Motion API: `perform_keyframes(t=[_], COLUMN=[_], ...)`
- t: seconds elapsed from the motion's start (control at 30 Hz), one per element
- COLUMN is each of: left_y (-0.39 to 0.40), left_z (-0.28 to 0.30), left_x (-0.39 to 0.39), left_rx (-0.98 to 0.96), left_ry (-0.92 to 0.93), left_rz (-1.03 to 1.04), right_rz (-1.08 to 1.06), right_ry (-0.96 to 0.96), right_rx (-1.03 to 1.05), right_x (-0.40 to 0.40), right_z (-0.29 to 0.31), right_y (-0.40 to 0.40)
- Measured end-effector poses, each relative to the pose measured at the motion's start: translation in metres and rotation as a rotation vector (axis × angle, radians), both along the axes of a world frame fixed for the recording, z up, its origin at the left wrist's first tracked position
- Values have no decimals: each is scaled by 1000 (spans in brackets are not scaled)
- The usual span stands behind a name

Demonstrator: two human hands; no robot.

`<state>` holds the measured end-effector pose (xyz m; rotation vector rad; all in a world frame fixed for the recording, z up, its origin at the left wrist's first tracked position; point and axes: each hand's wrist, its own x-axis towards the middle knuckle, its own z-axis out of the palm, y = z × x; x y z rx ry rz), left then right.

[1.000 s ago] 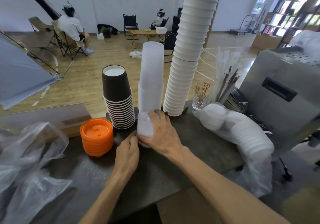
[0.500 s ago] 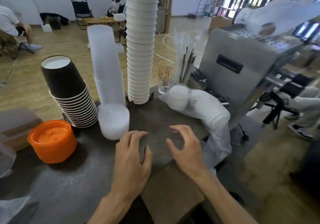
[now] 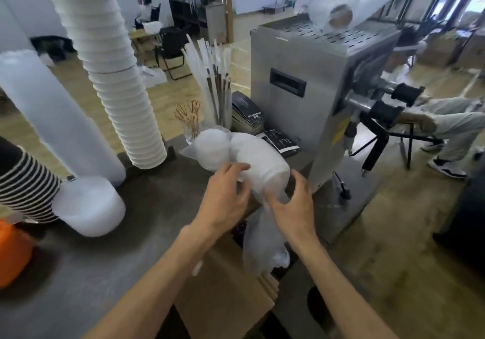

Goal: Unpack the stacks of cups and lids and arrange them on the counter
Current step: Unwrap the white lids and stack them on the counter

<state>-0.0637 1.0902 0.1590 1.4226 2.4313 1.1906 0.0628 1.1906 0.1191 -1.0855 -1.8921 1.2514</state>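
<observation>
The tall white cup stack (image 3: 110, 71) runs out of the top edge; the black striped cups (image 3: 23, 183) and orange lids (image 3: 11, 254) are cropped at left. Motion blurs both hands, leaving their hold on the bagged lids (image 3: 252, 155) unclear.
</observation>
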Motion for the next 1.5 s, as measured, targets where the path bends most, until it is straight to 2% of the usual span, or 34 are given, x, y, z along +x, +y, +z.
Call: perform_keyframes(t=[0.13, 0.2, 0.3, 0.4, 0.53, 0.63, 0.7, 0.87, 0.93, 1.03, 1.13, 1.2, 1.33, 1.5], left_y=[82, 109, 128, 130, 115, 102, 94, 70, 62, 62, 64, 66, 71, 56], left_z=[27, 35, 34, 27, 19, 15, 15, 34, 43, 52, 45, 36, 29, 28], left_x=[-32, -45, -55, -51, -34, -23, -20, -28, -40, -65, -95, -103, -91, -67], left_rx=[-125, -240, -377, -406, -397, -407, -371, -93, -59, -203, -406, -469, -477, -378], left_ry=[82, 101, 227, 293, 312, 310, 215, -82, -78, -40, -250, -332, -296, -407], left_rz=[33, 28, 2, 33, 175, 187, 159, 252, 329, 460, 512, 491, 471, 436], right_rz=[31, 126, 285, 333, 293, 308, 331, 333, 317, 292, 244, 210, 224, 338], right_ry=[62, 29, 25, 201, 294, 403, 465, 515, 529, 580, 612, 556, 500, 551], right_rx=[-259, -288, -359, -679, -1099, -1304, -1378, -1359, -1332, -1365, -1368, -1303, -1331, -1337], right_x=[16, 28, 38, 38, 36, 37, 36, 35, 41, 50, 57, 61, 67, 59], right_z=[-22, -34, -43, -48, -54, -56, -55, -44, -39, -36, -39, -43, -45, -36], right_y=[26, 38, 54, 61, 56, 49, 45, 45, 47, 47, 47, 46, 39, 43])
